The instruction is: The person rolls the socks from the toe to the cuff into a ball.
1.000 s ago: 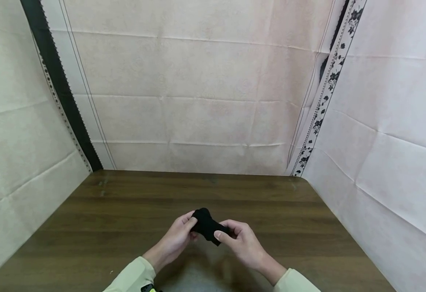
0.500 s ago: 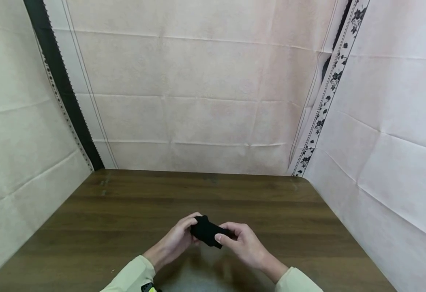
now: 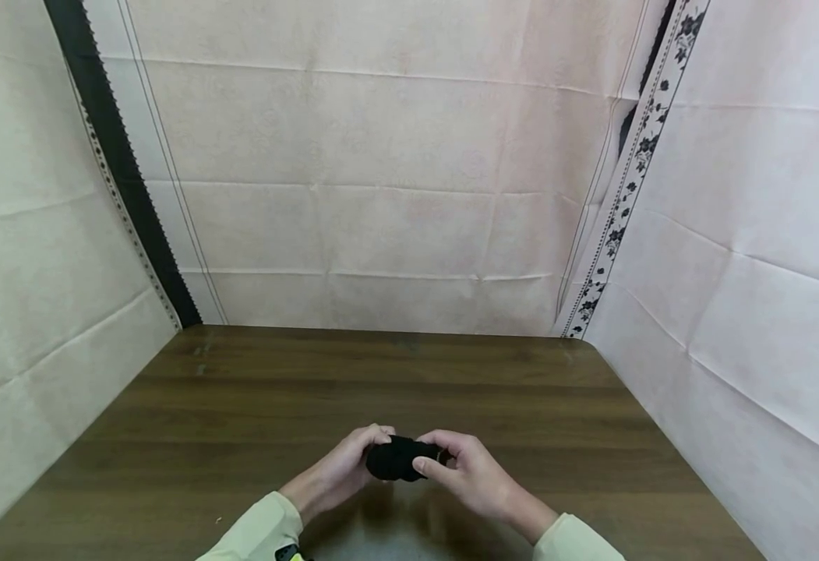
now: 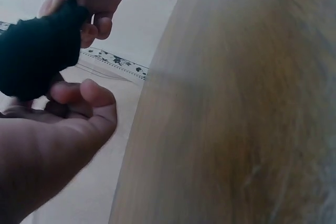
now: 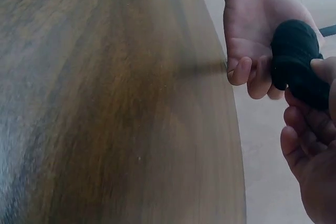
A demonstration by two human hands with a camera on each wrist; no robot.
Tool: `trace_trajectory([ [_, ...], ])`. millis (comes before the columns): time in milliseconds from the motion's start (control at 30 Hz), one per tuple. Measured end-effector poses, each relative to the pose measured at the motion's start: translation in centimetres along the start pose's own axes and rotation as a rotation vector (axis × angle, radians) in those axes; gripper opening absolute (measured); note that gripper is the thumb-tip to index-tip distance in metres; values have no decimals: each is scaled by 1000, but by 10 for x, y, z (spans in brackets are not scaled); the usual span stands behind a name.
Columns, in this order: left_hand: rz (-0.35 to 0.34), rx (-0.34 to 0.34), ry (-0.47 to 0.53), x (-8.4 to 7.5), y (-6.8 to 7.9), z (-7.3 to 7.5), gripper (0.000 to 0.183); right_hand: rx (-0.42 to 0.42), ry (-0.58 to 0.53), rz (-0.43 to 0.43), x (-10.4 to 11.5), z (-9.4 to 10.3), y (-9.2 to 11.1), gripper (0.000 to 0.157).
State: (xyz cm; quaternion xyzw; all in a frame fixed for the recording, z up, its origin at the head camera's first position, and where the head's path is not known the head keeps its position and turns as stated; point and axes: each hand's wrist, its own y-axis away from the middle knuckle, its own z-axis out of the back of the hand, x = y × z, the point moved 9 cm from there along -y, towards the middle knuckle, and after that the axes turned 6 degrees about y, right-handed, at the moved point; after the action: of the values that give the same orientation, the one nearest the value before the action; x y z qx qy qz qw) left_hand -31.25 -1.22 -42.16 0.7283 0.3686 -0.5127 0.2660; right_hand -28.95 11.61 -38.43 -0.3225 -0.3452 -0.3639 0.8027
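Observation:
A black sock [image 3: 397, 458], bunched into a short, thick roll, is held in the air over the table between my two hands. My left hand [image 3: 342, 467] grips its left end, fingers partly hidden behind the cloth. At the other end, my right hand [image 3: 468, 474] pinches the fabric between thumb and fingers. From the left wrist, the sock [image 4: 39, 53] shows an uneven edge near the right hand's fingertips. In the right wrist view the rolled sock [image 5: 296, 51] lies against the left palm, its narrower part under the right thumb.
A brown wood-grain table [image 3: 381, 382] spreads beneath the hands. Pale creased cloth [image 3: 395, 171] hangs at the back and both sides, with a dark strip [image 3: 121, 171] at left and a floral border [image 3: 626, 179] at right. A tiny speck [image 3: 218, 520] lies front left.
The sock has gone from a longer, slanted shape to a shorter, rounder, nearly level roll. My left hand has lowered and shifted slightly right; the right hand keeps its pinch almost in place.

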Motion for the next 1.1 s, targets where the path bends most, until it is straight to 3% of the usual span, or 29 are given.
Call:
trace_trajectory([
  [167, 14, -40, -2, 2, 1, 5, 14, -89, 147, 109, 9, 5, 1, 14],
  [233, 5, -88, -17, 1, 2, 9, 16, -126, 206, 120, 11, 8, 2, 14],
  [400, -47, -283, -182, -9, 8, 25, 35, -204, 304, 124, 11, 16, 2, 16],
  [467, -74, -319, -267, -15, 11, 28, 37, -239, 336, 132, 10, 20, 2, 17],
  [700, -172, -276, -406, -27, 15, 17, 27, -278, 394, 205, 15, 20, 1, 24],
  [867, -193, -314, -386, -31, 16, 17, 20, -314, 473, 258, 21, 18, 1, 29],
  [1100, -197, -344, -277, -30, 16, 21, 20, -352, 608, 337, 27, 15, 3, 31],
])
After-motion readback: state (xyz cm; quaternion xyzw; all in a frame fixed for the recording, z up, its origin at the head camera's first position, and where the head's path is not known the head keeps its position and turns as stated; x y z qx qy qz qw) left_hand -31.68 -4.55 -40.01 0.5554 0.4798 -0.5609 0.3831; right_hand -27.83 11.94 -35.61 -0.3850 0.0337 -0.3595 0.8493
